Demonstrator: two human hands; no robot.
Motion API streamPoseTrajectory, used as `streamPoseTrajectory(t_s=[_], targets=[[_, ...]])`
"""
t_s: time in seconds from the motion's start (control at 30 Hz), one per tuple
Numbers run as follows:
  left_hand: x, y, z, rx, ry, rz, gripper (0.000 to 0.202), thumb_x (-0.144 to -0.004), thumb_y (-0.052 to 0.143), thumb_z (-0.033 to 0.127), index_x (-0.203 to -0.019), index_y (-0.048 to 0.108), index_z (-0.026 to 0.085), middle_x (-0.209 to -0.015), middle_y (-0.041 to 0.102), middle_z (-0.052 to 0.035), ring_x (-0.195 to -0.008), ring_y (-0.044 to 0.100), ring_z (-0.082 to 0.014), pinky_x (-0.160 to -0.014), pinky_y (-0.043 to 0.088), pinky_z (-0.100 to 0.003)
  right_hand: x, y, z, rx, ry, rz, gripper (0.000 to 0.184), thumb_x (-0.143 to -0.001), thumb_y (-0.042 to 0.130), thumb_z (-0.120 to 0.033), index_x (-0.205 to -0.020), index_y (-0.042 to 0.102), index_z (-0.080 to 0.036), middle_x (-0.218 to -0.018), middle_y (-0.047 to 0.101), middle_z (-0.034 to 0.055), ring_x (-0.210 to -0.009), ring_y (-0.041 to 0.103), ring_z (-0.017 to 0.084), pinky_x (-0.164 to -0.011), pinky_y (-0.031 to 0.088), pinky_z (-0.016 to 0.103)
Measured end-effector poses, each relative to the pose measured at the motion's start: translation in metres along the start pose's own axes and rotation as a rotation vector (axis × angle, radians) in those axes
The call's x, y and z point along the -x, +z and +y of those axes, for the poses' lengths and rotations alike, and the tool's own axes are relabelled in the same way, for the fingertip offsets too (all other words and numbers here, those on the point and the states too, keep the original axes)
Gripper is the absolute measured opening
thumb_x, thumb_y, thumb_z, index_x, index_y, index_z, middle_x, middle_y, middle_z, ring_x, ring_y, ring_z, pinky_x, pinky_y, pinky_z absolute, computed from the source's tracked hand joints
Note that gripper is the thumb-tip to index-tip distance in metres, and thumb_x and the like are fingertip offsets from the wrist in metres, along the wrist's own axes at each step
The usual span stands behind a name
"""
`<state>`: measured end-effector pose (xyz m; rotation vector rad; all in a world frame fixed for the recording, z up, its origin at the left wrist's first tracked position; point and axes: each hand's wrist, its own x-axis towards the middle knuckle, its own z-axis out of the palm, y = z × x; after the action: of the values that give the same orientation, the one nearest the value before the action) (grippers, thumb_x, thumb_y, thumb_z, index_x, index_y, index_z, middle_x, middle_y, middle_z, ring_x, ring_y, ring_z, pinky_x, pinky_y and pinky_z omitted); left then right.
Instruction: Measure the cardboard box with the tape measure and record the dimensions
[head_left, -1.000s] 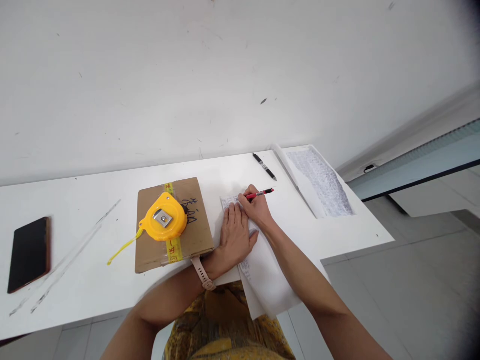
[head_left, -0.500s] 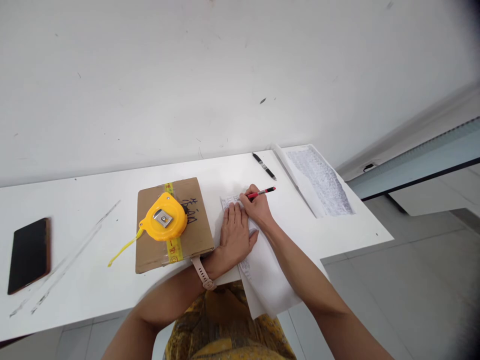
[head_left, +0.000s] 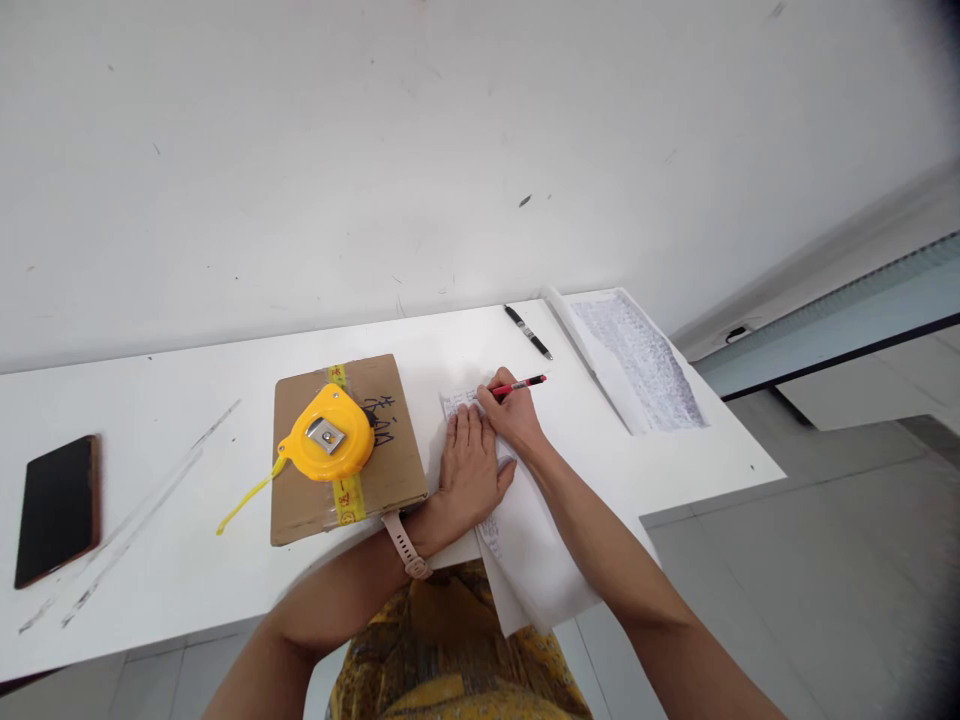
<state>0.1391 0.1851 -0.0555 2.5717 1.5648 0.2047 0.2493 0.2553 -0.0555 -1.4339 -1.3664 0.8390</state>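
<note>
My left hand (head_left: 471,465) lies flat on a sheet of paper (head_left: 544,545), fingers stretched out and pointing away from me. Handwriting shows at the paper's top edge and beside my thumb; the lower end hangs over the table's front edge. Just beyond those fingertips, my right hand (head_left: 514,412) grips a red and black pen (head_left: 519,388), its tip end down at the written lines and hidden by the fingers. Left of my left hand sits a cardboard box (head_left: 405,450) with yellow printed tape and dark marker writing. On top of it rests a yellow tape measure (head_left: 330,435).
A black pen (head_left: 528,332) lies near the wall. At the right end of the white table (head_left: 187,560) are written sheets (head_left: 637,360) with a curled edge. A dark phone (head_left: 58,510) lies far left. The wall (head_left: 300,150) runs along the table's back.
The pen in my right hand has shifted slightly to the left over the paper. My left hand stays where it was.
</note>
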Motion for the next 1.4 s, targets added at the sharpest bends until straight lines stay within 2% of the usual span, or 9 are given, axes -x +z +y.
streamPoseTrajectory(t_s=[0.23,0.4,0.87,1.1,1.4], targets=[[0.0007,0.0016,-0.0007,0.018,0.000,0.029,0.070,-0.095,0.047,0.044,-0.147,0.039,-0.003,-0.156,0.037,-0.0278,-0.148,0.029,-0.0401,-0.121,0.025,-0.054,-0.0008,-0.0008,0.0020,0.010,0.000,0.025,0.023,-0.078,0.058,-0.026,-0.066,0.037,-0.025,-0.056,0.040,-0.0075,-0.055,0.039,0.013,-0.056,0.033,0.028],[0.0004,-0.0001,0.0004,0.005,0.000,0.012,0.073,-0.095,0.049,0.044,-0.146,0.039,-0.006,-0.156,0.037,-0.0294,-0.148,0.028,-0.0407,-0.122,0.022,-0.051,-0.0005,-0.0003,0.0016,0.011,0.013,0.010,0.022,-0.077,0.058,-0.025,-0.066,0.038,-0.025,-0.056,0.040,-0.0076,-0.055,0.039,0.013,-0.055,0.032,0.027],[0.0001,-0.0019,0.0008,0.007,-0.005,-0.002,0.072,-0.095,0.051,0.044,-0.145,0.042,-0.006,-0.156,0.036,-0.0297,-0.148,0.028,-0.0419,-0.122,0.023,-0.052,-0.0018,-0.0022,0.0023,0.028,-0.004,0.037,0.022,-0.078,0.057,-0.025,-0.067,0.038,-0.025,-0.055,0.039,-0.0082,-0.054,0.038,0.012,-0.055,0.031,0.027],[0.0007,0.0034,-0.0001,0.022,-0.002,0.033,0.070,-0.095,0.046,0.044,-0.147,0.039,-0.003,-0.156,0.036,-0.0283,-0.148,0.028,-0.0404,-0.121,0.024,-0.055,-0.0011,-0.0014,0.0026,0.039,-0.001,0.024,0.022,-0.079,0.057,-0.026,-0.068,0.038,-0.025,-0.055,0.039,-0.0080,-0.054,0.038,0.013,-0.054,0.032,0.027],[0.0001,-0.0020,0.0013,0.000,0.001,0.003,0.073,-0.095,0.051,0.044,-0.146,0.040,-0.006,-0.156,0.036,-0.0293,-0.148,0.029,-0.0420,-0.122,0.024,-0.052,-0.0005,-0.0021,0.0025,0.030,0.002,0.028,0.023,-0.077,0.057,-0.024,-0.066,0.037,-0.025,-0.056,0.039,-0.0075,-0.055,0.038,0.013,-0.055,0.032,0.027]])
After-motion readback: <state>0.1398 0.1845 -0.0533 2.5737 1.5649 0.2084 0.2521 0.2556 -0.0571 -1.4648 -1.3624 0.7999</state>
